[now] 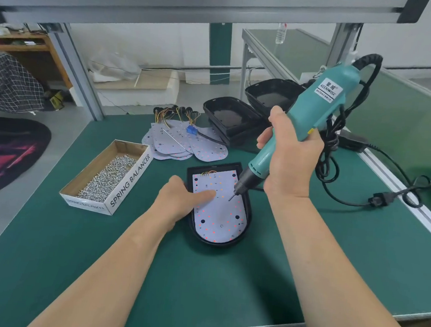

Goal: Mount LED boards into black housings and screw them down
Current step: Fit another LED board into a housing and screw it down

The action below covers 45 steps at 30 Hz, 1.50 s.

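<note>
Green mat covers the table [317, 261], and right in its middle sits 1 black housing [216, 243] with an LED board [218, 215] lying flat inside it, wire end toward the far edge. Over on the board's left side the left hand [180, 199] rests with its forefinger straight, pressing the board down and holding nothing. Now the right hand [291, 159]: wrapped tight round the teal electric screwdriver [319, 104], which is tilted, its bit tip [231, 197] touching the board just beside that forefinger. So we're mid-fastening on this unit: board seated, screws going in. A small bright dot near the board's near end looks like 1 screw already home, though it's too small to be sure, and at least 3 dark holes on the board look unfilled. Plenty is left beyond this one: a fanned pile of spare boards [182, 145] waits toward the far edge, 2 stacks of empty housings [231, 118] sit toward the far right corner, and the box of screws [105, 175] near the left edge is well stocked. Judging by those piles, most of the batch lies ahead.
</note>
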Each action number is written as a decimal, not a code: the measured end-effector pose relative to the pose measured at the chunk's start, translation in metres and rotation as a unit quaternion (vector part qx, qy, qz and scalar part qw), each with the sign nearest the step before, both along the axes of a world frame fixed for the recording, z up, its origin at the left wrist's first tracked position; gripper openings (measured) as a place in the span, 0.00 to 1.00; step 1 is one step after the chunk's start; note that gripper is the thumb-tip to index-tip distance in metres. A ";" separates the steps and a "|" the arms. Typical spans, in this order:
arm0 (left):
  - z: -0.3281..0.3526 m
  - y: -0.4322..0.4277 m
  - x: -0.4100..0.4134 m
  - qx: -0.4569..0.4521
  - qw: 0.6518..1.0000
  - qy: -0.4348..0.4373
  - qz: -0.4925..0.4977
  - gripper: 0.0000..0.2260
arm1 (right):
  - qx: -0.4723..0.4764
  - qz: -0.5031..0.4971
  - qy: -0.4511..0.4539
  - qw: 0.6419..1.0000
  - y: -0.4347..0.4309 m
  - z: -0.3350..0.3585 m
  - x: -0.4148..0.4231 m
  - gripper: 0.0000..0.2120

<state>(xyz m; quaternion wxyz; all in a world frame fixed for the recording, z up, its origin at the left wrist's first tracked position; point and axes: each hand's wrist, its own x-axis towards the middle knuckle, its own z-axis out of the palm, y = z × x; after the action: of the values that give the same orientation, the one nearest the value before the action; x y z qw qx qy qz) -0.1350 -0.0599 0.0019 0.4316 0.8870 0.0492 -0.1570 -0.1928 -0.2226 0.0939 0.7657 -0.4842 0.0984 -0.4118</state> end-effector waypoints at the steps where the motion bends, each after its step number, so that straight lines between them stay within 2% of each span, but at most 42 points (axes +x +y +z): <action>1: 0.001 0.002 -0.001 0.018 0.999 -0.022 0.018 0.31 | 0.008 -0.002 0.001 1.000 0.001 -0.001 0.000 0.09; 2: 0.004 0.004 -0.002 0.020 0.998 -0.049 0.041 0.29 | 0.016 -0.005 0.002 1.000 0.001 -0.001 0.001 0.09; 4: 0.014 0.007 -0.002 -0.046 0.994 -0.071 0.074 0.14 | 0.028 -0.017 0.005 0.999 0.002 0.000 0.002 0.10; 5: 0.021 0.010 -0.003 -0.131 0.987 -0.043 0.088 0.06 | 0.032 -0.024 0.006 0.999 0.002 0.001 0.003 0.10; 6: 0.029 0.012 -0.005 -0.235 0.968 0.005 0.091 0.03 | 0.037 -0.029 0.005 0.999 0.002 0.004 0.004 0.10; 8: 0.039 0.015 -0.014 -0.415 0.903 0.092 0.066 0.08 | 0.045 -0.039 0.000 0.998 0.001 0.009 0.005 0.09; 11: 0.042 0.014 -0.025 -0.497 0.855 0.146 0.016 0.07 | 0.066 -0.044 -0.013 0.997 0.000 0.017 0.009 0.09; 14: 0.042 0.008 -0.031 -0.508 0.847 0.158 0.006 0.05 | 0.078 -0.040 -0.016 0.996 0.002 0.021 0.013 0.09; 19: 0.044 0.001 -0.033 -0.495 0.849 0.182 0.015 0.09 | 0.085 -0.032 -0.018 0.996 0.004 0.023 0.015 0.09; 23: 0.042 0.002 -0.033 -0.544 0.813 0.203 0.051 0.05 | 0.086 -0.029 -0.026 0.996 0.006 0.024 0.016 0.09; 25: 0.042 0.003 -0.033 -0.558 0.800 0.214 0.044 0.07 | 0.087 -0.029 -0.027 0.995 0.007 0.024 0.016 0.08; 32: 0.042 0.005 -0.032 -0.571 0.789 0.225 0.031 0.10 | 0.086 -0.028 -0.023 0.996 0.009 0.025 0.016 0.08; 37: 0.041 0.003 -0.033 -0.552 0.810 0.196 0.025 0.13 | 0.087 -0.028 -0.025 0.995 0.009 0.025 0.016 0.08; 41: 0.041 0.003 -0.035 -0.535 0.828 0.170 0.005 0.05 | 0.082 -0.025 -0.027 0.996 0.009 0.026 0.015 0.08; 45: 0.042 0.002 -0.034 -0.538 0.830 0.147 0.000 0.04 | 0.076 -0.022 -0.025 0.997 0.010 0.026 0.014 0.08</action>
<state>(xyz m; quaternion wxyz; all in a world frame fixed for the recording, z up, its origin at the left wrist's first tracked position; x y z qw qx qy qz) -0.1693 -0.0574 0.0434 0.8281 0.4809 0.0204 -0.2873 -0.1787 -0.2131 0.1200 0.7929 -0.4123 0.1210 -0.4321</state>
